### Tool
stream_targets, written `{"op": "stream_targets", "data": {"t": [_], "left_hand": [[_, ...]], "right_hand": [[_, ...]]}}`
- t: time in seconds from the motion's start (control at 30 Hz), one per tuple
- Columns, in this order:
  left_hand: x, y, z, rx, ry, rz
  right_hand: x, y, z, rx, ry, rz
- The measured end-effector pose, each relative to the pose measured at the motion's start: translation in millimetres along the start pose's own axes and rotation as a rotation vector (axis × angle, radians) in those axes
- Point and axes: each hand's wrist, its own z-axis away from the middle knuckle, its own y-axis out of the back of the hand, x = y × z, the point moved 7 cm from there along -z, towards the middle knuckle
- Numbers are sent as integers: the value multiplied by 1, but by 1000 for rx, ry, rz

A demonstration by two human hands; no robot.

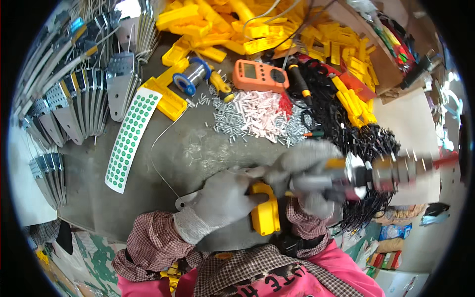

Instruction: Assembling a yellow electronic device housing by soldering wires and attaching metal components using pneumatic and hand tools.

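Observation:
My left hand [222,195], in a grey glove, is closed around a yellow plastic housing [266,213] near the front edge of the table. From under that wrist pokes the rounded end of a metal plate with a hole [184,202]. Just to the right, my gloved right hand [309,166] grips a power screwdriver [383,173], which lies sideways with its red rear end to the right. Motion smears both the tool and the right hand. The tool's thin tip is close to the housing; whether they touch I cannot tell.
Screws [227,119] and pale pink sleeves [262,111] lie in a pile beyond my hands. Behind them are an orange multimeter [260,75], a solder spool [192,76] and yellow housings [208,22]. Metal plates [74,109] and a green-dotted sticker sheet [132,138] are left, black cables [368,143] right.

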Motion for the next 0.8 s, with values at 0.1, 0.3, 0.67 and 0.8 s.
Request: {"op": "stream_targets", "data": {"t": [0.1,0.3,0.67,0.8], "left_hand": [[-12,-13,1,-99,23,24],[15,-9,38,99,79,-94],[75,-99,-17,-215,-55,-765],[57,-104,-69,-599,174,-514]], "right_hand": [[-30,27,21,302,180,159],[-27,200,161,876,-382,480],[-37,279,17,508,-511,1873],[-91,241,34,702,-29,1426]]}}
